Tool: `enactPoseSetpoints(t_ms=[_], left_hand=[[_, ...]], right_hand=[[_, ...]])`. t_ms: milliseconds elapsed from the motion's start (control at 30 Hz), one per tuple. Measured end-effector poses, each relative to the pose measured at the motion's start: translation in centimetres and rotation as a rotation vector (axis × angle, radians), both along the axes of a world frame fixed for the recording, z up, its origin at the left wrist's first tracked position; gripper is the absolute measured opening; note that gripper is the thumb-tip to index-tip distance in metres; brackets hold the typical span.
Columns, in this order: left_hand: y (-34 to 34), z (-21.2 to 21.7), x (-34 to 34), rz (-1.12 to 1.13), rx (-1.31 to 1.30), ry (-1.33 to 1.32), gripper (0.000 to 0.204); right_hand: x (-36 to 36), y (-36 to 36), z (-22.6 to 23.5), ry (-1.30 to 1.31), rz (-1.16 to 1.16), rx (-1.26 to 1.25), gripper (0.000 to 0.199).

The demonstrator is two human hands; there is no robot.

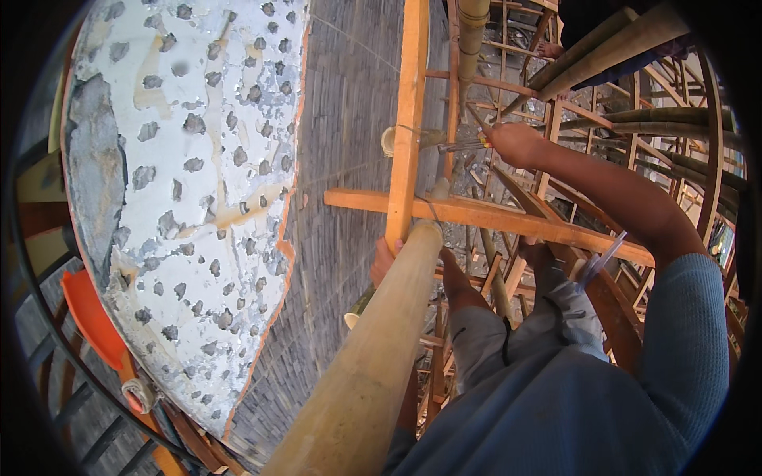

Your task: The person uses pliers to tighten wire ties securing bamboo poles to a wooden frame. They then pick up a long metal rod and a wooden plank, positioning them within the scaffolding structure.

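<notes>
Head view looked steeply down through a scaffold. The right hand was closed around a thin metal tool, its tip at the tie where an upright orange timber post met a bamboo pole. The left hand was mostly hidden behind a thick bamboo pole that rose from the lower edge; its fingers curled at the pole's top end, though how firmly could not be told. A horizontal timber rail crossed just above that end. Both knees in grey trousers pressed close against the frame, with little open room. To the left stood a grey brick wall, then a pitted white plastered surface with an orange rim.
</notes>
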State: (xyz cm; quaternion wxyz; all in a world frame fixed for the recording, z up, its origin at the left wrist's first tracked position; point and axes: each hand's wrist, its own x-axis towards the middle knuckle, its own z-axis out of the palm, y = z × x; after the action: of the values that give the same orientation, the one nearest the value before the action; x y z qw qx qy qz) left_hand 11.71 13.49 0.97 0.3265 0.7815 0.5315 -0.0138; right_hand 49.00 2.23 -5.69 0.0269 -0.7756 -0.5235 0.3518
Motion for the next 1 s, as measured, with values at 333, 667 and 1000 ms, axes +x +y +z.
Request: enactPoseSetpoints(t_ms=[333, 667, 1000], left_hand=[[0.6, -0.6, -0.2, -0.02, 0.001, 0.036, 0.038], [0.5, 0.8, 0.6, -0.107, 0.13, 0.032, 0.038], [-6.1, -0.4, -2.7, -0.421, 0.151, -0.238, 0.038]], right_hand=[[-0.8, 0.9, -1.0, 0.113, -0.082, -0.119, 0.036], [-1.5, 2.2, 2.2, -0.028, -0.082, -0.12, 0.059], [1.3, -3.9, 4.2, 0.837, -0.005, -0.011, 0.057]])
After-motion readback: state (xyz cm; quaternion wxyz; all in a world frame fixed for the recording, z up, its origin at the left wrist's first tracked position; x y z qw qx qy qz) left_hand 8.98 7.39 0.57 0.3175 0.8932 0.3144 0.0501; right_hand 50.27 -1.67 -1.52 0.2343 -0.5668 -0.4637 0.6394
